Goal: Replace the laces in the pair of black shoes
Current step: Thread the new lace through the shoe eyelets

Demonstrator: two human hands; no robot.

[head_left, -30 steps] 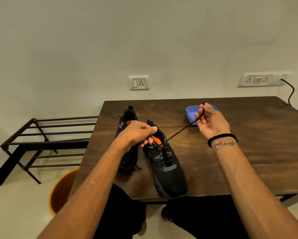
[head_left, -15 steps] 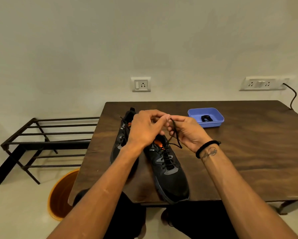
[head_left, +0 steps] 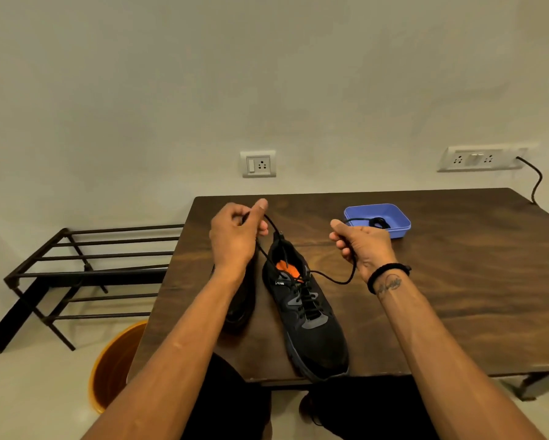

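Two black shoes lie on the brown wooden table [head_left: 457, 281]. The right shoe [head_left: 311, 325] has an orange lining and a black lace [head_left: 333, 279] through its eyelets. The left shoe [head_left: 240, 309] is mostly hidden behind my left forearm. My left hand [head_left: 235, 236] pinches one lace end, raised above the shoes' heels. My right hand [head_left: 362, 246] grips the other lace end to the right of the shoe, and the lace sags in a loop beneath it. A blue tray [head_left: 394, 214] at the back holds a coiled black lace [head_left: 376, 222].
A black metal rack [head_left: 76, 268] stands left of the table. An orange bin [head_left: 114, 366] sits on the floor by the table's front left corner. Wall sockets [head_left: 259, 164] and a cable [head_left: 536, 182] are behind the table.
My hands were together above the right shoe half a second ago; now they have drawn apart, each pulling a lace end outward. Earlier still, my right hand held the lace near the tray.
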